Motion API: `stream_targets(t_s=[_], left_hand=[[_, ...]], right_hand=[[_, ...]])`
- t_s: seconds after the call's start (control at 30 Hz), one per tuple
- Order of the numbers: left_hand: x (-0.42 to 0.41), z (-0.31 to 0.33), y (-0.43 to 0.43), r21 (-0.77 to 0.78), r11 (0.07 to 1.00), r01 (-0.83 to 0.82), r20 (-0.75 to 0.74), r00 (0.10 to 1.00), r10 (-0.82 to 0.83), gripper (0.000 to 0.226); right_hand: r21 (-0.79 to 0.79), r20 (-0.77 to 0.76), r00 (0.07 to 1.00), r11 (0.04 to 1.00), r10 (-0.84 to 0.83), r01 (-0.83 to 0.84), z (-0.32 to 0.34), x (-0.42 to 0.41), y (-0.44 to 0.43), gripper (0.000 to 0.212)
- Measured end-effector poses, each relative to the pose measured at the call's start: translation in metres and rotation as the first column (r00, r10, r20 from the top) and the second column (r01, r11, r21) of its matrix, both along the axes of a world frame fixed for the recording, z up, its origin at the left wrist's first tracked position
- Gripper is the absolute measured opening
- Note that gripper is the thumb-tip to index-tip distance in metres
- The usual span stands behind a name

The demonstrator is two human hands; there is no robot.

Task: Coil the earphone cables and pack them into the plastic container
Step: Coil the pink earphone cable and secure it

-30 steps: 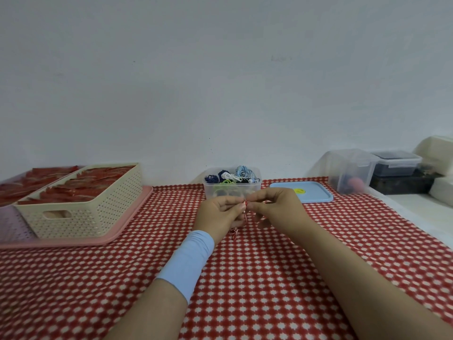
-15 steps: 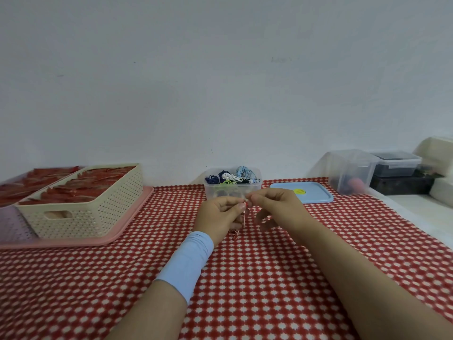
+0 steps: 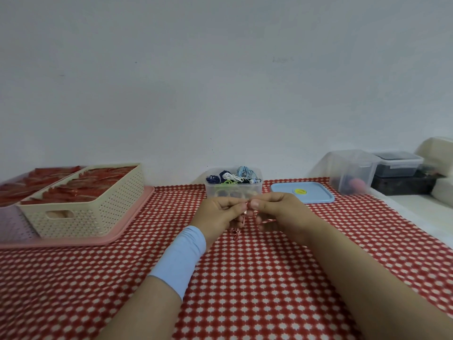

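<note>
My left hand (image 3: 219,214) and my right hand (image 3: 277,212) meet above the checked cloth, fingertips together. Both pinch a thin red-and-white earphone cable (image 3: 237,233), whose loops hang below my left fingers; most of it is hidden by the hands. Just behind them stands a clear plastic container (image 3: 232,188) holding several coiled cables in dark blue, white, green and light blue. Its light blue lid (image 3: 304,192) lies flat to the right.
A cream perforated basket (image 3: 83,207) of red packets sits on a pink tray (image 3: 127,227) at the left. At the right stand a clear tub (image 3: 350,170), a dark-filled lidded box (image 3: 397,164) and white boxes (image 3: 438,153). A wall rises behind.
The right hand's fingers have shifted slightly at the pinch, closing back against the left fingertips. The hanging cable loop stays under the left hand.
</note>
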State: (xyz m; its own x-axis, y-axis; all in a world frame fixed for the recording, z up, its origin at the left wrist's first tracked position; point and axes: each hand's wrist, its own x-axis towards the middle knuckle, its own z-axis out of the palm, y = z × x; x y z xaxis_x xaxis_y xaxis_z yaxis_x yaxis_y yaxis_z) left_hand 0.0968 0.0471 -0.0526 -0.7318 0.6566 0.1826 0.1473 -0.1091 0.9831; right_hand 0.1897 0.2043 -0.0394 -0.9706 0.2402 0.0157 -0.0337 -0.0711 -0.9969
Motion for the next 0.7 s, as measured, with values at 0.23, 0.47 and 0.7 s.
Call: stream_targets(t_s=[0.23,0.47,0.7], left_hand=[[-0.0006,0.0015,-0.0031,-0.012,0.999,0.043,0.056,0.998,-0.043,0.018],[-0.0026,0.0,-0.0016,-0.037,0.999,-0.007,0.053,0.999,0.009,0.016],[-0.0021,0.0011,-0.0022,-0.077,0.997,-0.023,-0.006,1.0,0.023,0.016]], right_hand=[[0.013,0.032,0.998,0.999,0.048,-0.049,0.0008,0.0016,0.002,0.017],[0.043,0.048,0.999,0.999,0.014,-0.016,0.0029,0.002,0.0008,0.017],[0.132,0.042,0.999,0.991,-0.023,0.017,0.0023,0.0007,0.0022,0.005]])
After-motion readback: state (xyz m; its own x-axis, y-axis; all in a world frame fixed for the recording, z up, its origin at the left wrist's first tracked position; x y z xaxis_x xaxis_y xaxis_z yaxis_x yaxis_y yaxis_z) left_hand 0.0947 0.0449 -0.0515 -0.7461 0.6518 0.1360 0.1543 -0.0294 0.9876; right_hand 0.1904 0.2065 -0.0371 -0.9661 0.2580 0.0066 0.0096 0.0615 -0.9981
